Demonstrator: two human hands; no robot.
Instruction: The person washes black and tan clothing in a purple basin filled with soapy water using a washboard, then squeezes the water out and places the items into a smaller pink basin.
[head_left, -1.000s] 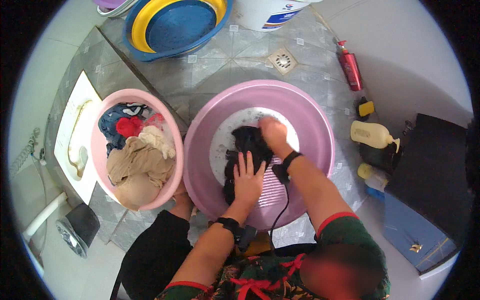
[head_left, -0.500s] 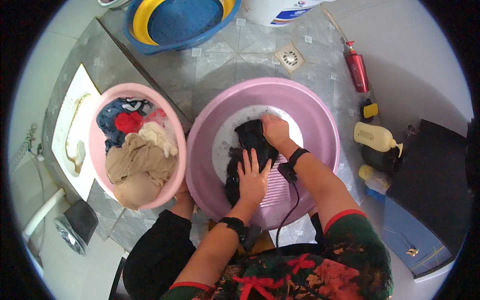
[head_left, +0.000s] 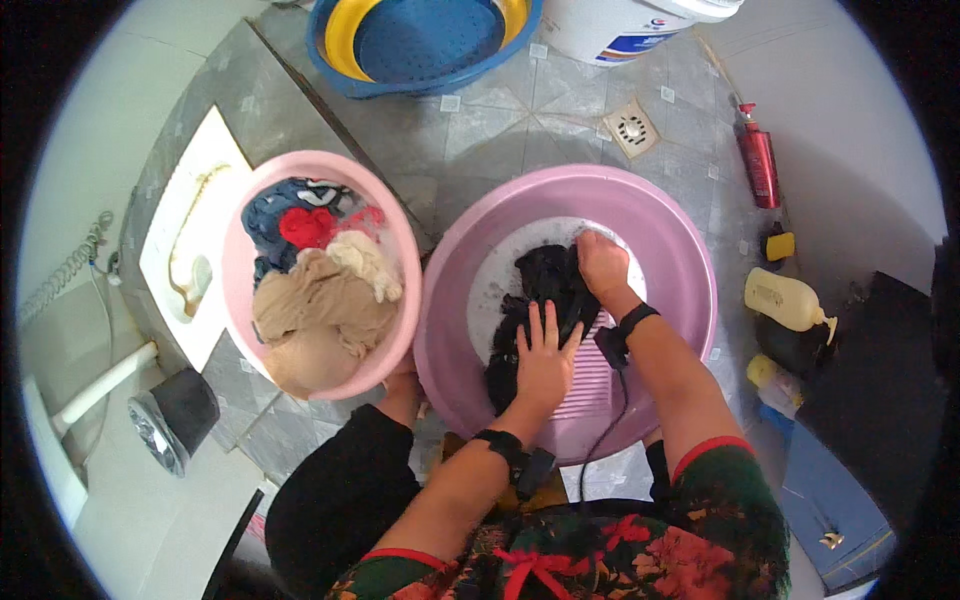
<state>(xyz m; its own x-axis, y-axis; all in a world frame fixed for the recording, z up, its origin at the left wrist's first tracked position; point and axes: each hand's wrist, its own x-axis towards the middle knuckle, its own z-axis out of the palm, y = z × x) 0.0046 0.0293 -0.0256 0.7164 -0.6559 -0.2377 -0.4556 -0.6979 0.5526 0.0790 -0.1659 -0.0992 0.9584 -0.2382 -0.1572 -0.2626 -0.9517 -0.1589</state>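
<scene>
A wet black garment [head_left: 548, 275] lies bunched over the ridged washboard part [head_left: 588, 385] of a large pink-purple basin [head_left: 455, 235]. Whitish sudsy water [head_left: 497, 262] surrounds the cloth. My left hand [head_left: 543, 365] presses flat on the garment's near part, its fingers spread. At the far right end of the cloth, my right hand [head_left: 604, 268] is closed in a fist around an edge of it. Dark bands with small black boxes sit on both wrists, and a cable hangs from the right one.
Left of the basin, a smaller pink tub [head_left: 408, 290] holds beige, red, cream and blue clothes. Beyond are a blue-yellow basin [head_left: 330, 50], a white bucket [head_left: 590, 25] and a floor drain [head_left: 631, 128]. A red pump bottle [head_left: 760, 168] and cream bottle [head_left: 788, 298] stand right.
The whole view has shifted, so everything appears farther right. Both hands stay at nearly the same spots on the black garment.
</scene>
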